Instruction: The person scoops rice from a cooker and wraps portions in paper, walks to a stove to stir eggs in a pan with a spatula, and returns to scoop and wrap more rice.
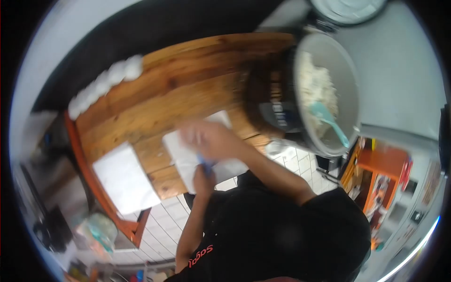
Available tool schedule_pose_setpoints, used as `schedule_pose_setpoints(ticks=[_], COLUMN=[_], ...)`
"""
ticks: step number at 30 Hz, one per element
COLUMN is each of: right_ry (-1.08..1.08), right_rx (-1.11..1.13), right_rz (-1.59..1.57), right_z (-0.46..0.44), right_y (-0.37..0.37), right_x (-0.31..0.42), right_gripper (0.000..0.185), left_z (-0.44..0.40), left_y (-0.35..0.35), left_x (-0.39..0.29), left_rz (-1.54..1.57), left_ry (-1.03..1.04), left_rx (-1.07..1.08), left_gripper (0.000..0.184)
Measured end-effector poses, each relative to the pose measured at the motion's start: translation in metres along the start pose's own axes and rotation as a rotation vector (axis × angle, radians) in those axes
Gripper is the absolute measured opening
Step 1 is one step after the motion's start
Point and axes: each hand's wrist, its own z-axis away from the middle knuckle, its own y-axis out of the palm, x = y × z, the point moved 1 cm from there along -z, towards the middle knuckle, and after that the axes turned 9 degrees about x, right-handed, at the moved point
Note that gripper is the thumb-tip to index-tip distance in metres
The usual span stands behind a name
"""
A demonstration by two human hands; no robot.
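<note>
My left hand is closed around a small blue object, whose kind I cannot make out. Just beyond it, my right hand is smeared by motion, so its fingers do not show clearly. Both hands are over a white sheet of paper on the wooden table, near its front edge. A second white paper stack or sheet lies to the left, apart from the hands.
At right stands a large dark pot with white rice-like food and a teal paddle in it. Several white rounded pieces line the table's far left edge. A plastic bag is at lower left, shelving at right.
</note>
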Motion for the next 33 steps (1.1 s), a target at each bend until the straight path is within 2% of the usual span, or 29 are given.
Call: schedule_pose_setpoints(ticks=[1,2,3,4,5,6,7,9,10,11,12,13,14,15,16,17,18,19,21,22,23,24,25,27,28,30,32,33], right_ry=[-0.11,0.012,-0.193,-0.055,-0.003,0.079,0.248,0.502,0.549,0.594,0.637,0.6,0.57,0.546,0.454,0.365,0.279,0.221,0.102,0.14,0.199,0.105,0.135,0.16,0.04,0.082,0.03,-0.027], right_rx=[0.069,0.152,0.039,-0.145,-0.256,-0.37,-0.406,-0.129,-0.007,0.119,0.249,0.2,0.147,0.088,-0.075,-0.233,-0.386,-0.537,-0.839,-0.901,-0.988,-1.09,-1.151,-1.3,-1.469,-1.453,-1.469,-1.475], right_rz=[0.085,0.003,0.1,0.164,0.446,0.719,0.943,1.013,0.98,0.95,0.921,0.916,0.909,0.905,0.848,0.79,0.728,0.657,0.509,0.348,0.059,-0.166,-0.274,-0.391,-0.072,-0.055,-0.308,-0.208], right_z=[0.056,0.106,0.152,0.191,0.217,0.244,0.261,0.281,0.28,0.274,0.272,0.275,0.281,0.291,0.309,0.334,0.357,0.375,0.404,0.415,0.419,0.413,0.404,0.378,0.373,0.372,0.363,0.362], right_y=[-0.029,-0.069,-0.104,-0.141,-0.176,-0.21,-0.237,-0.26,-0.267,-0.27,-0.273,-0.278,-0.286,-0.296,-0.306,-0.314,-0.315,-0.31,-0.288,-0.264,-0.236,-0.204,-0.181,-0.133,-0.135,-0.132,-0.117,-0.128], right_x=[0.033,0.073,0.082,0.089,0.069,0.049,0.04,-0.006,-0.018,-0.024,-0.029,-0.029,-0.022,-0.014,-0.007,-0.002,-0.003,-0.011,-0.037,-0.059,-0.072,-0.093,-0.091,-0.113,-0.117,-0.123,-0.133,-0.13], right_gripper=[0.015,0.012,0.012,0.014,0.019,0.026,0.034,0.039,0.037,0.035,0.033,0.031,0.03,0.03,0.03,0.03,0.03,0.031,0.035,0.046,0.061,0.068,0.067,0.059,0.055,0.051,0.05,0.056], left_z=[0.006,0.008,0.014,0.02,0.023,0.031,0.035,0.042,0.041,0.038,0.032,0.022,0.011,-0.004,-0.027,-0.049,-0.078,-0.117,-0.156,-0.151,-0.14,-0.131,-0.121,-0.121,-0.125,-0.135,-0.142,-0.151], left_y=[-0.012,-0.009,-0.022,-0.028,-0.036,-0.05,-0.06,-0.085,-0.099,-0.112,-0.121,-0.119,-0.107,-0.093,-0.07,-0.04,-0.01,0.018,0.067,0.08,0.09,0.105,0.117,0.128,0.137,0.145,0.137,0.138], left_x=[-0.025,-0.016,-0.036,-0.047,-0.074,-0.087,-0.107,-0.152,-0.181,-0.219,-0.265,-0.326,-0.381,-0.424,-0.45,-0.482,-0.496,-0.49,-0.473,-0.475,-0.476,-0.473,-0.469,-0.471,-0.472,-0.472,-0.475,-0.484], left_rz=[0.061,-0.012,0.034,-0.057,0.053,-0.005,0.004,0.002,-0.006,-0.15,-0.239,-0.264,-0.377,-0.543,-0.802,-0.995,-1.198,-1.3,-1.54,-1.525,-1.516,-1.583,-1.628,-1.715,-1.737,-1.768,-1.799,-1.803], left_ry=[0.141,-0.023,-0.08,0.054,0.062,0.082,0.102,0.098,0.08,0.113,0.201,0.344,0.5,0.562,0.541,0.47,0.48,0.576,0.633,0.676,0.724,0.633,0.521,0.347,0.34,0.306,0.14,0.102], left_rx=[-0.113,-0.154,-0.173,-0.265,-0.325,-0.335,-0.353,-0.369,-0.364,-0.344,-0.304,-0.263,-0.16,-0.068,-0.088,0.013,0.073,0.096,0.263,0.374,0.492,0.715,0.931,1.178,1.256,1.414,1.551,1.582], left_gripper=[0.022,0.023,0.025,0.025,0.024,0.025,0.025,0.024,0.023,0.02,0.025,0.031,0.041,0.044,0.034,0.02,0.013,0.017,0.016,0.016,0.017,0.017,0.018,0.022,0.022,0.024,0.026,0.027])
